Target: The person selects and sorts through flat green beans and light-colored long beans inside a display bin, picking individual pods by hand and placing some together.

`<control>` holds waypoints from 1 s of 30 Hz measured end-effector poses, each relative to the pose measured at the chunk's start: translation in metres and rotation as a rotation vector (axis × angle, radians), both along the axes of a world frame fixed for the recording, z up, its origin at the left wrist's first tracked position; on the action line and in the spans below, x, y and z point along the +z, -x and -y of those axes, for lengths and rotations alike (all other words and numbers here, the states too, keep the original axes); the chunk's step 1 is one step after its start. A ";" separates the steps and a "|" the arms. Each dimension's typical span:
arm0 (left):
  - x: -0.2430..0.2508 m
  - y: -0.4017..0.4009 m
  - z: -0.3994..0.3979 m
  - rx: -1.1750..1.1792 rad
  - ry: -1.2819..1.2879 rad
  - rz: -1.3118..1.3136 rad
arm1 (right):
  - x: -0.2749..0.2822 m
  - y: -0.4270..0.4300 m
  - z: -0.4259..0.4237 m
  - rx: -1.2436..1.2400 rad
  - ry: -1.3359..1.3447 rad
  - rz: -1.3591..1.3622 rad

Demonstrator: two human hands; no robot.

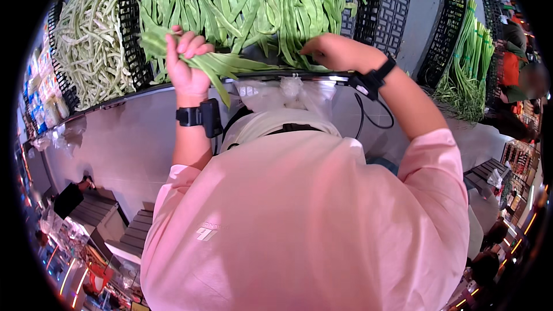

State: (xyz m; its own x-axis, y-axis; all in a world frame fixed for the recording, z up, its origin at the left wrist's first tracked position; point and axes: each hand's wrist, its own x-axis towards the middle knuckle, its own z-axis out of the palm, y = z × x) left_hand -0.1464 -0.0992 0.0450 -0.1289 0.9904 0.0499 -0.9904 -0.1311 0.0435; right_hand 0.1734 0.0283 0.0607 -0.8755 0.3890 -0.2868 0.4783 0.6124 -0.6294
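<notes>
My left hand is closed around a bunch of flat green beans; the pods stick out on both sides of the fist, and one droops over the display's front edge. Beyond it spreads a large pile of flat green beans. My right hand is at the near right edge of this pile, its fingers bent down by the pods. Its fingertips are partly hidden, so whether they grip a pod cannot be told.
Black plastic crate walls separate the pile from pale long beans on the left. Tied green stalks lie at the right. Clear plastic bags hang at the front edge. A cable loops below my right wrist.
</notes>
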 end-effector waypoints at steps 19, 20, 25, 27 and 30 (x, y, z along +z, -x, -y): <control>0.029 0.035 0.144 0.460 0.026 -0.299 | -0.043 0.179 0.028 0.481 -0.132 0.073; 0.026 0.040 0.145 0.468 0.034 -0.300 | -0.052 0.181 0.027 0.499 -0.174 0.053; 0.025 0.066 0.141 0.450 0.054 -0.289 | 0.018 0.170 0.046 0.413 -0.229 -0.006; 0.026 0.071 0.133 0.433 0.056 -0.276 | 0.056 0.154 0.050 0.343 -0.243 -0.083; 0.023 0.077 0.114 0.174 0.108 -0.243 | 0.117 0.127 0.052 0.125 -0.051 -0.140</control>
State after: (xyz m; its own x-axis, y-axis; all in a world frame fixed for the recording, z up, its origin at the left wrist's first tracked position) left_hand -0.2234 -0.2134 0.0684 -0.2945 0.9557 -0.0044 -0.9122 -0.2797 0.2994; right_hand 0.0465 -0.0238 0.1777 -0.9479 0.2853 -0.1417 0.3064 0.6945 -0.6510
